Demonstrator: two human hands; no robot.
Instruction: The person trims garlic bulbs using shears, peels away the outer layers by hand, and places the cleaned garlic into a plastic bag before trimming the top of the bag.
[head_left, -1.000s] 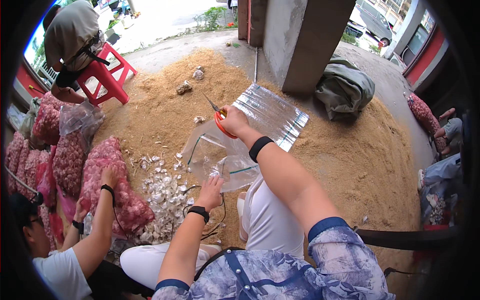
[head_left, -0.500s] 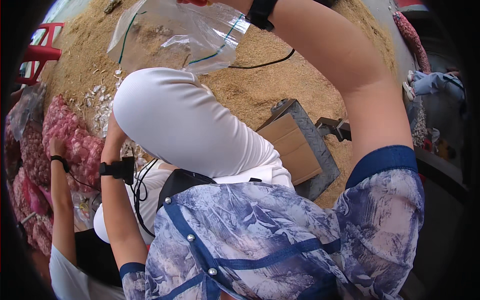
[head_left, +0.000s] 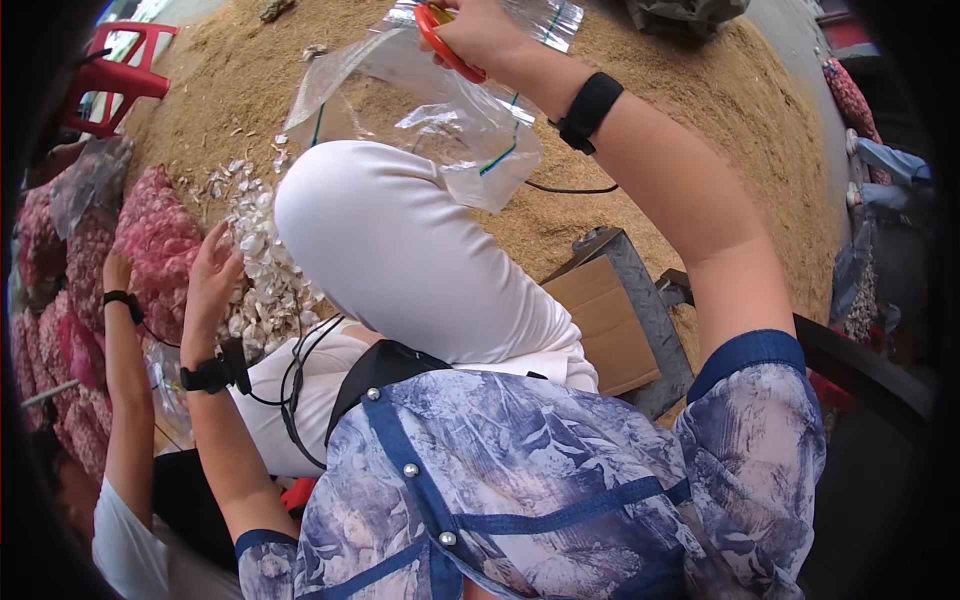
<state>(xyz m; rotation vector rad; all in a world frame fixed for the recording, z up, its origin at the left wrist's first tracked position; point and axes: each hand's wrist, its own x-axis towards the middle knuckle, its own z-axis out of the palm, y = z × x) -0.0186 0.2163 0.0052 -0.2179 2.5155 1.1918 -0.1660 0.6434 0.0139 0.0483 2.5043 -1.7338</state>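
My right hand [head_left: 478,45] is raised at the top, closed around scissors [head_left: 447,48] with looped orange-red handles; their blades are hidden. Below it, beyond my raised knee, spreads a clear plastic bag [head_left: 440,115] with green stripes. Whether my right hand touches the bag is hard to tell. To the left of my knee, my left hand [head_left: 212,275] is up with its fingers apart and nothing visible in them. Beside it lies a heap of white garlic [head_left: 262,265], and behind it a pink net sack [head_left: 155,230] filled with bulbs.
Another person's hand [head_left: 118,272] reaches toward the sacks at left. A red plastic stool [head_left: 120,80] stands at far left. Tan chaff [head_left: 640,130] covers the ground. Cardboard [head_left: 600,325] lies on a grey metal frame beside my leg. A black cable [head_left: 290,390] runs from my left wrist.
My right hand has come down into view with the scissors. My left hand, earlier partly hidden behind my knee, has moved left and now shows its spread fingers. The view has shifted slightly.
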